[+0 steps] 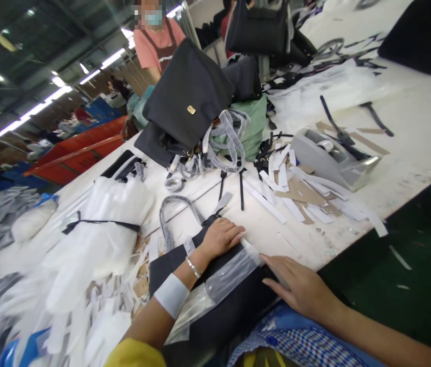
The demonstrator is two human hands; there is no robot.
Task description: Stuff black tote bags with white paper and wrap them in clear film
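A black handbag [234,300] lies at the table's near edge against my body, with clear plastic film [234,272] across it. One of its handles [165,216], wrapped in grey-white covering, arches up on the far side. My left hand [221,238] is closed over the bag's upper part, its fingers curled together. At the bag's right end, my right hand [299,285] grips the edge between thumb and fingers. The undersides of both hands are hidden. A bracelet and a white band circle my left wrist.
A tape dispenser [333,158] stands at the right, beside piled paper strips [307,193]. Black handbags [188,97] with wrapped straps stand ahead. White plastic bags [100,224], tied with black, lie left. Across the table stands a masked person [157,41]. An orange bin [81,153] is beyond.
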